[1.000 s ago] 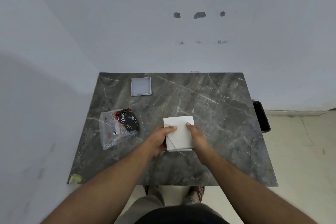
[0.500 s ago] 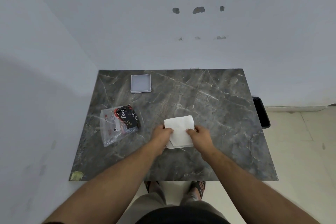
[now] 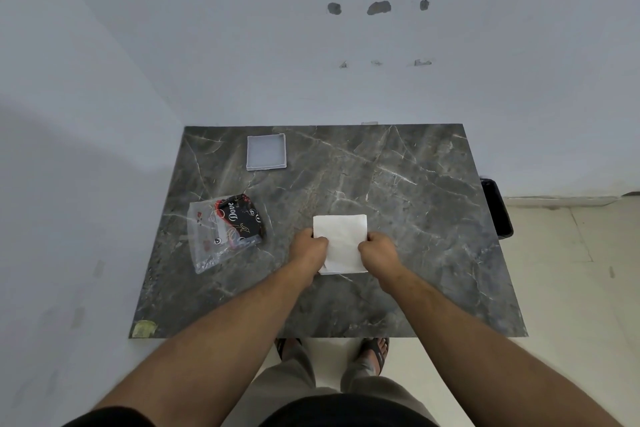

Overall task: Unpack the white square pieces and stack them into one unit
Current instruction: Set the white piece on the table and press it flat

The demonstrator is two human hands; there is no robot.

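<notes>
A white square pack wrapped in white paper (image 3: pixel 341 241) lies on the dark marble table (image 3: pixel 398 211), near its middle. My left hand (image 3: pixel 311 248) grips the pack's left edge, fingers curled onto it. My right hand (image 3: pixel 379 250) grips its right edge the same way. A fold of the wrapping runs diagonally across the top. What is inside the wrapping is hidden.
A shallow white square tray (image 3: pixel 266 152) sits at the table's far left. A clear plastic bag with a black Dove wrapper (image 3: pixel 225 230) lies at the left. A black bin (image 3: pixel 497 206) stands off the table's right edge. Walls close the back and left.
Both hands slid from the pack's near end to its side edges and closed on it. The pack now lies flatter on the table.
</notes>
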